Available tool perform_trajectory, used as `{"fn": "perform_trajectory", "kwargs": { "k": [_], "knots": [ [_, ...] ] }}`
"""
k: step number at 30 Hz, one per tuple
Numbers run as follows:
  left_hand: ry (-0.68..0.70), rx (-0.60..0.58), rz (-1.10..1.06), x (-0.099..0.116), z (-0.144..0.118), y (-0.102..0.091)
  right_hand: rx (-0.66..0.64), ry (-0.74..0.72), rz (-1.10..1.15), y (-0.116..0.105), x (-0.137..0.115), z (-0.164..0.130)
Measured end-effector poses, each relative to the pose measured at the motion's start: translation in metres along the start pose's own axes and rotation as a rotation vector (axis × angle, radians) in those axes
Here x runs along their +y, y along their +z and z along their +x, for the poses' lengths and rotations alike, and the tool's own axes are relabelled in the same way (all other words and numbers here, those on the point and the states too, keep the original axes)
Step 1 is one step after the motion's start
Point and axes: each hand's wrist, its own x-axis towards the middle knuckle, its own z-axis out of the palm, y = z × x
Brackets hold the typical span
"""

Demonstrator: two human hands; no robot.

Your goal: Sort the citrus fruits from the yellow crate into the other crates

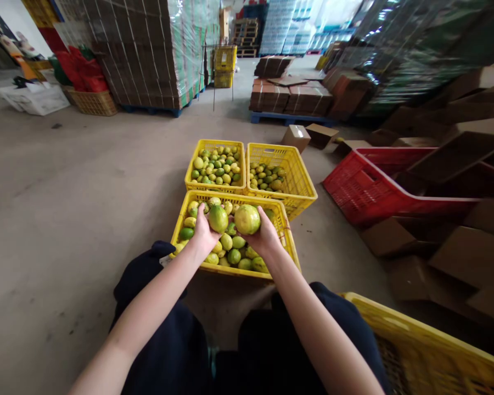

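Fruit in my right hand: I grip the larger yellow-green fruit (pixel 247 219) in my right hand (pixel 264 236), raised above the near crate (pixel 287 241); held up, I judge, to look it over
Fruit in my left hand: my left hand (pixel 203 233) closes on a greener fruit (pixel 218 218), touching its neighbour (side by side, likely to compare)
Below the hands: loose fruit in the near crate
Beyond the hands: two far crates (pixel 302 184), part-filled; probably sorted lots

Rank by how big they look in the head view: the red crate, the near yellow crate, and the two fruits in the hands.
1. Red crate
2. Near yellow crate, closer to the camera, so true size is unsure
3. Fruit in the right hand
4. Fruit in the left hand, only slightly smaller
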Motion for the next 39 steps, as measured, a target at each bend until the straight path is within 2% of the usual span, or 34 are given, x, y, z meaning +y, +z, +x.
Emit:
{"fn": "perform_trajectory", "kwargs": {
  "k": [4,9,13,18,22,26,31,36,39],
  "knots": [
    [0.032,-0.007,0.056,0.002,0.000,0.000,0.064,-0.022,0.004,0.002,-0.003,-0.005],
    [-0.035,-0.073,0.020,0.000,0.006,-0.005,-0.026,0.002,-0.023,0.000,-0.006,-0.008],
    [-0.037,-0.054,0.032,-0.003,0.006,-0.006,-0.036,0.010,-0.026,-0.006,-0.004,0.000],
    [0.012,-0.005,0.110,-0.001,0.000,0.002,0.061,-0.035,-0.044,-0.009,0.000,0.007],
    [-0.002,0.000,0.089,0.000,0.000,0.004,0.130,0.032,0.037,-0.002,-0.004,-0.001],
    [-0.084,-0.096,0.061,-0.002,0.003,0.000,0.054,0.124,0.093,0.003,-0.010,-0.011],
    [-0.081,-0.207,-0.020,0.000,0.003,-0.003,-0.041,0.094,0.060,0.000,-0.013,-0.014],
    [-0.099,-0.185,-0.128,0.002,-0.003,0.001,-0.064,0.054,0.020,0.000,-0.013,-0.014],
    [-0.095,-0.160,-0.143,-0.001,-0.005,0.002,-0.044,-0.068,0.034,0.002,-0.010,-0.013]
  ]
}}
